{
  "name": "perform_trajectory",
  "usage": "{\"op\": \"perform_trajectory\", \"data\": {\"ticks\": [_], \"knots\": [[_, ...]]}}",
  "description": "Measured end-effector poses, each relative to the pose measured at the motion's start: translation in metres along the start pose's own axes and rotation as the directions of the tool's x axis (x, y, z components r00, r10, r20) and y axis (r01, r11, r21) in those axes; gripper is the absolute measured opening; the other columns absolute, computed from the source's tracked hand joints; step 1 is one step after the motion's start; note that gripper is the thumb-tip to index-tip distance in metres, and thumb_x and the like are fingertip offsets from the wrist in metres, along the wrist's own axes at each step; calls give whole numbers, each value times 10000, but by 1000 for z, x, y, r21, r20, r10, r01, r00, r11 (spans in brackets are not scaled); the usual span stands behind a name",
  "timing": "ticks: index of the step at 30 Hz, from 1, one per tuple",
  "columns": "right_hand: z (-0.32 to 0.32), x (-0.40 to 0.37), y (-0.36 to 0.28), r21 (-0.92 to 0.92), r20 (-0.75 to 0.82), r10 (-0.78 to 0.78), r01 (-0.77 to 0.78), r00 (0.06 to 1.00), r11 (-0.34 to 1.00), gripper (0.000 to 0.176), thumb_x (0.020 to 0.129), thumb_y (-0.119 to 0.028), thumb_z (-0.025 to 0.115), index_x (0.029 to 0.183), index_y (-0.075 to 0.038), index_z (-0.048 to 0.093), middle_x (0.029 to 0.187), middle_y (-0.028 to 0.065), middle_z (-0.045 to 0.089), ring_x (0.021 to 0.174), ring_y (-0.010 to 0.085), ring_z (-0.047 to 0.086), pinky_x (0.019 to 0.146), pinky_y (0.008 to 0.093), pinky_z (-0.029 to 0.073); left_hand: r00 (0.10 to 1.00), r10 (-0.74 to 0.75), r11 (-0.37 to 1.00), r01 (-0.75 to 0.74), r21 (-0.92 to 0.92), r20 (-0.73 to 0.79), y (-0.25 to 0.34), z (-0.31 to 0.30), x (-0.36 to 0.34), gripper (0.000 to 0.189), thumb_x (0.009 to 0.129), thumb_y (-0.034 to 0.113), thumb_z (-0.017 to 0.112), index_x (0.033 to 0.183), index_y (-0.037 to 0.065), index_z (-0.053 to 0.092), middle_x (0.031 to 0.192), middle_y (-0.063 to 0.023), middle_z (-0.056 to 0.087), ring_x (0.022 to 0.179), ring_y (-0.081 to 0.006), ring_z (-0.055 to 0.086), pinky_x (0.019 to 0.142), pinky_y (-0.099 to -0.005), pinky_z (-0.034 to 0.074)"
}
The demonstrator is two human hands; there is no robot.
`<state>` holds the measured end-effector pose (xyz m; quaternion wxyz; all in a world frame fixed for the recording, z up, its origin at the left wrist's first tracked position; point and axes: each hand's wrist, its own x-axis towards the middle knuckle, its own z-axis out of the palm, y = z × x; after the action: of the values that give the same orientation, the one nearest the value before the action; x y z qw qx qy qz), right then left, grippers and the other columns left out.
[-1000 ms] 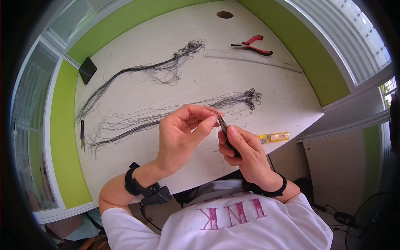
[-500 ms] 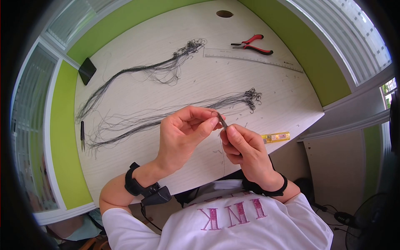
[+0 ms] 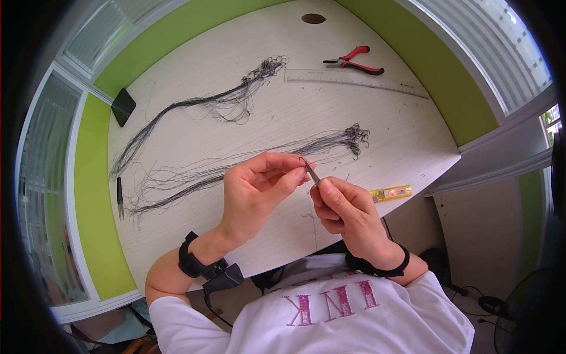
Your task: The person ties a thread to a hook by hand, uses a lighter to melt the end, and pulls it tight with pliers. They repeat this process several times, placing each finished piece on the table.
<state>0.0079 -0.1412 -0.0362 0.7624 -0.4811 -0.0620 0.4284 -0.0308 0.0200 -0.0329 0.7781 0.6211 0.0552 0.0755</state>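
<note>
My left hand (image 3: 253, 192) is closed in a pinch, with a small dark fishing hook (image 3: 301, 159) at its fingertips. Below the fingers a thin line (image 3: 312, 215) hangs down toward the table edge. My right hand (image 3: 349, 209) grips slim grey metal tweezers (image 3: 313, 173), whose tip touches or nearly touches the hook; the fingers cover the rear of the tool. Behind my hands lies a bundle of dark lines (image 3: 283, 151) with hooks (image 3: 356, 140) clustered at its right end.
A second bundle of hooked lines (image 3: 194, 101) lies farther back. Red-handled pliers (image 3: 356, 61) and a clear ruler (image 3: 354, 81) are at the back right. A yellow cutter (image 3: 392, 193) sits by my right hand. Black-handled pointed tool (image 3: 119, 197) and black phone-like slab (image 3: 123, 107) lie left.
The tweezers' tip has shifted slightly at the left fingertips, and the hook's curve shows more clearly. Both hands keep their grips; the whole view has moved a little.
</note>
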Motion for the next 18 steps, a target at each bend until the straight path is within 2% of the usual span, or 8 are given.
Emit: {"op": "perform_trajectory", "data": {"ticks": [6,18], "knots": [[-1,0,1,14,29,11,-11,1000,1000,296,947,-336,438,826,-75,506,648,-76,334,536,8,239,438,170,183,999,14,999,-12,53,-41,0,1,-1,108,837,10,550,916,-36,607,913,-139,644,753,-130,587,712,-264,494],[2,-1,0,17,11,-2,2,1000,1000,305,939,-350,451,832,-70,506,639,-72,333,530,11,242,436,172,185,998,25,1000,-24,20,-57,-2,1,-2,125,854,44,552,925,-43,608,905,-147,644,744,-129,583,703,-260,491]]}}
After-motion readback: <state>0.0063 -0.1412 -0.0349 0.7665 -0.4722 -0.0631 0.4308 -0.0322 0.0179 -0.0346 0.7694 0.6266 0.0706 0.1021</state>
